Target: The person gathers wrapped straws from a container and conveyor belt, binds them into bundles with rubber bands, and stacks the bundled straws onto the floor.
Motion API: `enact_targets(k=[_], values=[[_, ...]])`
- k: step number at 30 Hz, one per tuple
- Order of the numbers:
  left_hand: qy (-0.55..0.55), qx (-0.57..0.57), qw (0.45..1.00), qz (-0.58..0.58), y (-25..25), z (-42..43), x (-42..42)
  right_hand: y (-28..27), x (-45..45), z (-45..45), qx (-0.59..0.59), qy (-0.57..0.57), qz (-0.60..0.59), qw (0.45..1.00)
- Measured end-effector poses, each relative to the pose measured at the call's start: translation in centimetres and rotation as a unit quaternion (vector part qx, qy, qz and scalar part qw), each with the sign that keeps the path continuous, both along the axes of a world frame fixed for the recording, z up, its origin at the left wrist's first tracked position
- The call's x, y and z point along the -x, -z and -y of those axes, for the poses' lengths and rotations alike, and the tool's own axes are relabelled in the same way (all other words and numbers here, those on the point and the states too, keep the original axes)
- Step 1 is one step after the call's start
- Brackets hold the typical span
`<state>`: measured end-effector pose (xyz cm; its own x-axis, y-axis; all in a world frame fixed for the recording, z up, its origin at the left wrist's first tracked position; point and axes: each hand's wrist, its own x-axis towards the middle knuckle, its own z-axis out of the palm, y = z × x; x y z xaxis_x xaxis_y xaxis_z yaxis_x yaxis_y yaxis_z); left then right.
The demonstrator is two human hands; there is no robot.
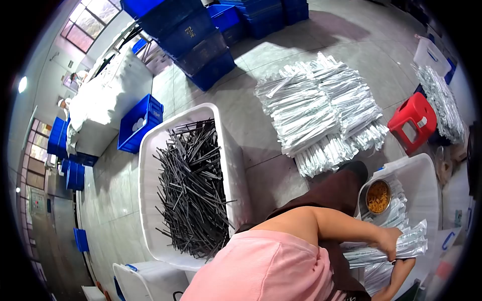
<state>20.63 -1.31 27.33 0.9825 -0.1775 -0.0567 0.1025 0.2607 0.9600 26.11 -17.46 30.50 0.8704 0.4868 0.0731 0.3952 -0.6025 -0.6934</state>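
Observation:
My left hand (389, 243) is wrapped round a bundle of long, thin packets in shiny silver-white wrapping (412, 242), over the white tub at lower right. Just below it my right hand (401, 272) grips the same bundle from the near side. Its fingertips are partly hidden by the packets. More wrapped packets (398, 205) lie in the white tub (427, 175) under the bundle. A round metal bowl (362, 196) of yellow-orange rubber bands (377, 197) rests on them, beyond my left hand.
A large white tub (233, 175) full of thin black sticks (193, 185) stands to the left. Stacked silver-wrapped bundles (321, 110) lie on the floor ahead, near a red stool (414, 123). Blue crates (201, 45) are piled at the back. People work at a far table.

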Motion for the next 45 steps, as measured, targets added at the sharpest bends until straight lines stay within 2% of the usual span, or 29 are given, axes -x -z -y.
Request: enact_targets(k=[2, 3, 5, 6, 7, 8, 9, 11, 13, 14, 15, 16, 17, 18, 19, 20, 21, 23, 25, 27, 29, 30, 33, 35, 38, 39, 41, 43, 45], values=[[0.002, -0.021, 1.000, -0.011, -0.6, -0.2, 0.0, -1.5, 0.7, -0.2, 0.031, 0.010, -0.116, 0.993], [0.008, -0.045, 0.999, -0.023, -0.6, -0.3, 0.0, -1.4, 0.7, -0.1, 0.035, 0.005, -0.116, 0.993], [-0.011, -0.049, 0.999, -0.022, 0.2, 0.2, -0.3, -0.5, 0.1, 0.7, 0.031, 0.015, -0.029, 0.999], [0.001, -0.002, 1.000, -0.006, 0.0, 0.0, -0.2, 1.4, -1.7, 2.2, 0.039, -0.023, 0.087, 0.995], [0.016, 0.045, 0.999, 0.010, -0.2, -0.1, 0.0, 1.5, -1.5, 1.5, 0.041, -0.030, 0.087, 0.995], [0.014, 0.046, 0.999, 0.010, -0.5, -0.1, 0.1, 1.7, -1.3, 0.8, -0.017, -0.038, 0.058, 0.997], [0.113, 0.160, 0.981, -0.009, -0.7, -0.2, 0.1, 1.6, -0.8, -0.3, -0.075, -0.041, 0.029, 0.996], [0.309, 0.382, 0.870, -0.048, -1.3, 0.5, 0.2, 0.7, 0.2, -1.3, -0.182, -0.041, -0.024, 0.982], [0.280, 0.341, 0.887, -0.138, -1.2, -2.3, 2.1, 1.3, 0.0, 0.1, -0.261, 0.022, -0.074, 0.962], [0.226, 0.311, 0.915, -0.122, -0.1, -3.4, 3.0, 2.4, -0.5, 1.1, -0.294, 0.081, -0.100, 0.947], [0.214, 0.326, 0.914, -0.114, 1.0, -4.1, 3.5, 4.2, -0.4, 1.5, -0.306, 0.201, -0.128, 0.922], [0.221, 0.378, 0.892, -0.111, 2.4, -5.2, 3.7, 6.6, 1.5, 2.8, -0.402, 0.055, -0.202, 0.892], [0.243, 0.440, 0.857, -0.112, 3.8, -5.8, 3.5, 5.8, 4.4, 1.1, -0.526, -0.077, -0.240, 0.813], [0.273, 0.486, 0.822, -0.120, 4.7, -5.7, 3.3, 4.3, 6.6, -1.2, -0.648, -0.052, -0.309, 0.694], [0.301, 0.511, 0.795, -0.129, 5.4, -5.5, 3.1, 1.4, 8.1, -3.5, -0.687, -0.045, -0.328, 0.647], [0.328, 0.519, 0.776, -0.143, 5.4, -5.1, 3.0, 0.7, 7.9, -3.6, -0.668, 0.036, -0.304, 0.678], [0.340, 0.514, 0.778, -0.125, 4.5, -4.7, 2.8, -1.9, 7.3, -5.1, -0.627, 0.002, -0.257, 0.735], [0.323, 0.426, 0.838, -0.111, 1.9, -4.0, 2.5, -1.1, 5.3, -4.6, -0.369, -0.001, -0.023, 0.929], [0.320, 0.345, 0.875, -0.118, 0.8, -3.6, 2.0, -3.1, 4.5, -4.6, -0.356, -0.070, -0.023, 0.931], [0.324, 0.308, 0.885, -0.129, 0.5, -2.6, 2.3, -4.5, 3.9, -3.0, -0.279, -0.120, -0.115, 0.946], [0.383, 0.273, 0.875, -0.113, -0.1, -1.2, 2.4, -5.9, 4.0, -2.5, -0.228, -0.182, -0.070, 0.954], [0.398, 0.250, 0.876, -0.109, -0.6, -0.8, 2.3, -6.5, 4.5, -2.0, -0.229, -0.147, -0.159, 0.949], [0.451, 0.224, 0.859, -0.096, -1.2, 0.5, 2.6, -9.2, 4.8, -1.3, -0.074, -0.159, -0.101, 0.979], [0.469, 0.253, 0.839, -0.113, -0.6, 1.6, 2.8, -10.0, 4.7, -1.1, -0.026, -0.184, -0.105, 0.977], [0.440, 0.194, 0.856, -0.193, -0.8, 2.4, 3.6, -10.4, 3.6, -0.9, 0.050, -0.302, -0.130, 0.943], [0.461, 0.144, 0.866, -0.130, -0.7, 3.1, 3.5, -10.4, 3.5, -1.2, 0.059, -0.318, -0.143, 0.935], [0.429, 0.114, 0.894, -0.063, 0.2, 4.0, 4.0, -10.2, 3.9, -1.7, 0.036, -0.275, -0.253, 0.927], [0.358, -0.018, 0.933, 0.027, 0.0, 2.0, 4.7, -8.4, 3.5, 0.2, -0.118, -0.189, -0.114, 0.968], [0.317, -0.081, 0.943, 0.065, 0.9, 0.0, 6.7, -5.0, 2.5, 2.7, -0.310, 0.001, -0.063, 0.948]])
